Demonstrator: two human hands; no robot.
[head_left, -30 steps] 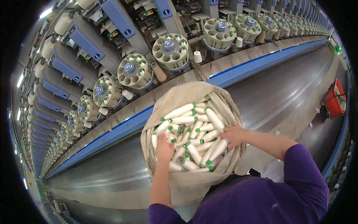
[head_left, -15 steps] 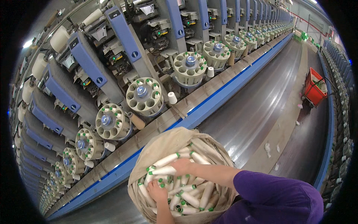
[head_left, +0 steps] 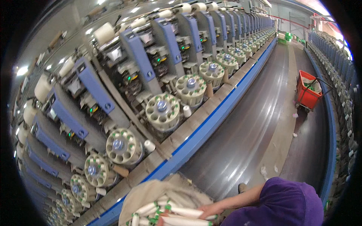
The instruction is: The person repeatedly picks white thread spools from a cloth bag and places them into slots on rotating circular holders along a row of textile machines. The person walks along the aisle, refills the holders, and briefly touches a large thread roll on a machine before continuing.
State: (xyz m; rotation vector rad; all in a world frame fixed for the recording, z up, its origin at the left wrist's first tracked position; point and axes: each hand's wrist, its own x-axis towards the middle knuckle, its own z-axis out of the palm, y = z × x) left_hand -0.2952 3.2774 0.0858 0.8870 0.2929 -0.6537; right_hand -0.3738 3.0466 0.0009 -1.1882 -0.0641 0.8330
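My right hand point(head_left: 212, 210) is closed on a white yarn bobbin point(head_left: 184, 211) with green ends, over the right side of a cloth sack. Another bobbin point(head_left: 186, 221) lies just below it, close to the fingers. Only a small part of my left hand point(head_left: 160, 220) shows at the lower edge, among the bobbins; its fingers are mostly hidden. The beige cloth sack point(head_left: 151, 190) holds several more white bobbins with green tips, and the picture's edge cuts off its lower part.
A long winding machine with blue panels point(head_left: 137, 52) runs along the left. Round magazines point(head_left: 162, 111) with bobbins in their pockets line its front, above a blue rail point(head_left: 196, 133). A red cart point(head_left: 308, 90) stands farther up the aisle floor point(head_left: 233, 139), where lint lies. Another machine row borders the right.
The view has tilted up, so the sack and hands sit lower in the picture. My right hand has shifted toward the sack's right side with a bobbin. The left is now mostly out of sight.
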